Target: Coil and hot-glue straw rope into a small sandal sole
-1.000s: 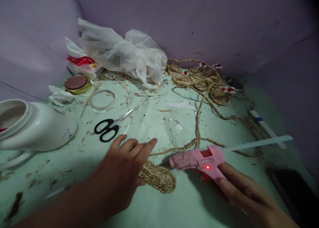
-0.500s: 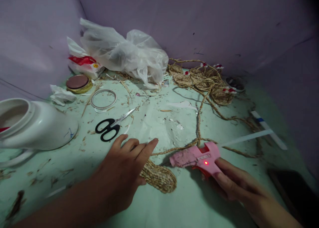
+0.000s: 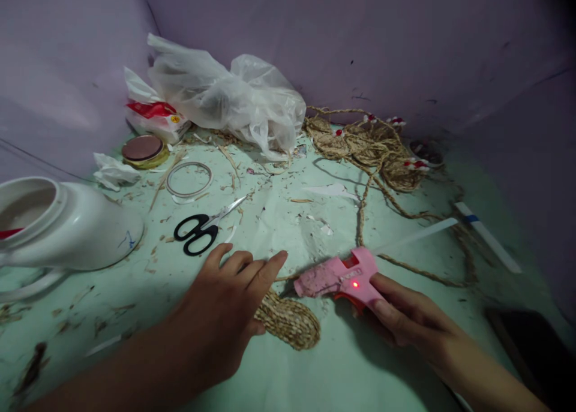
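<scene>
My right hand (image 3: 396,316) is wrapped round a pink hot glue gun (image 3: 346,275) with a red light lit on its side. A clear glue stick (image 3: 416,237) pokes out of its back. The gun's nozzle points left, close to the upper edge of a woven straw sole-shaped piece (image 3: 294,323). My left hand (image 3: 229,310) lies over the left part of that piece and holds it down on the table, thumb on the near side, fingers stretched past the far side. What lies under the palm is hidden. A braided cord (image 3: 361,214) runs behind the gun.
Black-handled scissors (image 3: 198,235) lie beyond my left hand, near a tape roll (image 3: 189,179). A white jug (image 3: 90,226) lies on its side at left. Behind are a plastic bag (image 3: 229,100) and braided straw pieces (image 3: 355,142). A dark phone-like slab (image 3: 526,346) is at right.
My right hand has brought the glue gun left and slightly up, so its nozzle is now nearer the woven piece. My left hand stays in place.
</scene>
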`<state>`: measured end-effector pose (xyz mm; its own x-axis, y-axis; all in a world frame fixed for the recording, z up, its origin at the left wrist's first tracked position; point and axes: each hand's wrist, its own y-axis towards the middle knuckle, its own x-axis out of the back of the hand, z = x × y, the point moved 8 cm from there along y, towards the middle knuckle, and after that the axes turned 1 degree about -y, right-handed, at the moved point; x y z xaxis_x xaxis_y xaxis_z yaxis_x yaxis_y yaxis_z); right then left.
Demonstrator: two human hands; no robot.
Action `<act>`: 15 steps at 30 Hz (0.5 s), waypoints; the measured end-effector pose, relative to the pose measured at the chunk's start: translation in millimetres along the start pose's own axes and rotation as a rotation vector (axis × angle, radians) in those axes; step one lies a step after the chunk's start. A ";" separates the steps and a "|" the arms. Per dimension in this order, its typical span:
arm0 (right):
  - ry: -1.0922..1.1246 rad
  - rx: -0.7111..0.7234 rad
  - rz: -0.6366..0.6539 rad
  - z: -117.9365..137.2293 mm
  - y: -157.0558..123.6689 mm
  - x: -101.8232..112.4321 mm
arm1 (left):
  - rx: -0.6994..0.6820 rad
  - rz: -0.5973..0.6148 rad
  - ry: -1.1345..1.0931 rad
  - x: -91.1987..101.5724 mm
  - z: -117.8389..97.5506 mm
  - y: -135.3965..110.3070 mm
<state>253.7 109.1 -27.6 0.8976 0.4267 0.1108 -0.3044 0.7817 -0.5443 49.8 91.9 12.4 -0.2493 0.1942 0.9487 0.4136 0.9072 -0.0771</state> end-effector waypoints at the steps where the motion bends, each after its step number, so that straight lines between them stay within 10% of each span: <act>1: -0.004 0.004 0.019 0.3 0.9 -1.9 | -0.001 -0.005 0.002 0.2 -0.1 -0.1; 15: -0.050 0.040 0.103 6.1 3.9 -12.4 | -0.002 -0.001 0.019 -0.1 -0.8 0.3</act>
<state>239.4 109.6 -26.0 0.8445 0.5266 0.0979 -0.4071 0.7499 -0.5215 50.6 91.9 12.5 -0.2335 0.1864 0.9543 0.4148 0.9068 -0.0756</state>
